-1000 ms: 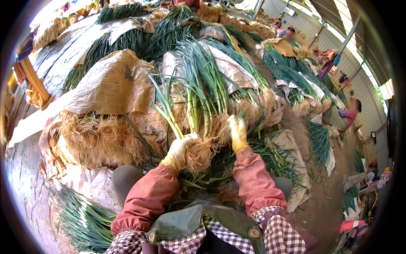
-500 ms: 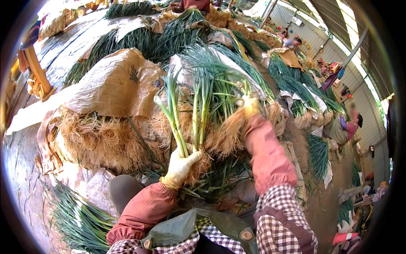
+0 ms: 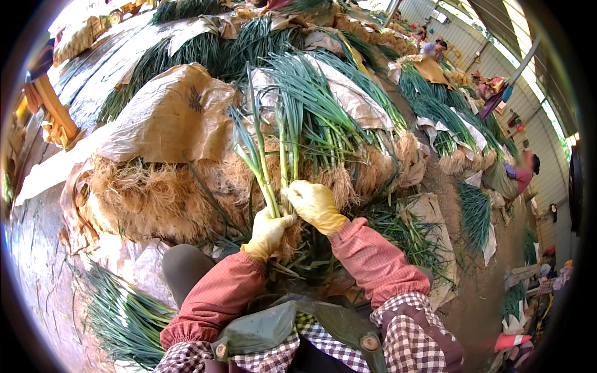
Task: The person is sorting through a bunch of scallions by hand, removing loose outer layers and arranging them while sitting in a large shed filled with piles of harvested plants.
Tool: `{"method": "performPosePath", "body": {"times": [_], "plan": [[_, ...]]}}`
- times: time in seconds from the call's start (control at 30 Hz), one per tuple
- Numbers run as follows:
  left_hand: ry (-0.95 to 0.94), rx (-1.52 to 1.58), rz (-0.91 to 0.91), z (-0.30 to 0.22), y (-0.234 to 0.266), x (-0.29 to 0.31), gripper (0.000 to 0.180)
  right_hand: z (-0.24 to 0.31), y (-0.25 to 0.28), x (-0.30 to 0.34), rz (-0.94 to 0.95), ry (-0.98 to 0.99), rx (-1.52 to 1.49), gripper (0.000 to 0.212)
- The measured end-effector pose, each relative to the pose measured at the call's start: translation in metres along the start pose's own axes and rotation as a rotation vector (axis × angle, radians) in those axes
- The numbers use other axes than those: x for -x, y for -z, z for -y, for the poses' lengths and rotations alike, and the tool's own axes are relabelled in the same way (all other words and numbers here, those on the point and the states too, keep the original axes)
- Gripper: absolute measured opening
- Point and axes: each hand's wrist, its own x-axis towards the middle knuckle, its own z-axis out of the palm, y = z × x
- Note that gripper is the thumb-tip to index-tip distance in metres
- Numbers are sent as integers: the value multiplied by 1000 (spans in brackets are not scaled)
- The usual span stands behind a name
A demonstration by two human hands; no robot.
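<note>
My left hand (image 3: 267,232), in a pale yellow glove, is closed around the lower stalks of a few green onions (image 3: 262,180). Their leaves point up and away, and pale roots hang below my fist. Close beside it, my gloved right hand (image 3: 317,206) pinches the white part of the stalks at the right of this bunch. Exactly how many stalks its fingers hold is hidden. Just beyond my hands, a heap of green onions (image 3: 317,118) lies with its shaggy roots (image 3: 336,186) toward me.
Left of the heap, a woven sack (image 3: 168,118) covers more onions with tan roots (image 3: 143,202). Another green onion pile (image 3: 124,311) lies at lower left. Loose leaves (image 3: 407,233) litter the ground at right. Farther right, other people sit among onion rows (image 3: 435,112).
My right hand came from the heap at the right, where it held rooted onions, to the stalks at my left hand. Those onions are out of it. My left hand keeps its hold.
</note>
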Motion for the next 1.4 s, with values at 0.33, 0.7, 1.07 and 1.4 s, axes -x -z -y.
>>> {"method": "performPosePath", "body": {"times": [0.33, 0.7, 1.07, 1.4], "plan": [[140, 432, 179, -4, -10, 6, 20, -31, -23, -9, 140, -341, -920, 25], [168, 349, 325, -10, -2, 14, 17, -100, 51, -77, -427, -14, 12, 47], [468, 944, 506, 35, 26, -14, 30, -34, -35, 27, 268, -203, -662, 15], [288, 409, 29, 10, 8, -25, 26, -6, 11, 93, -261, 358, -293, 6]]}}
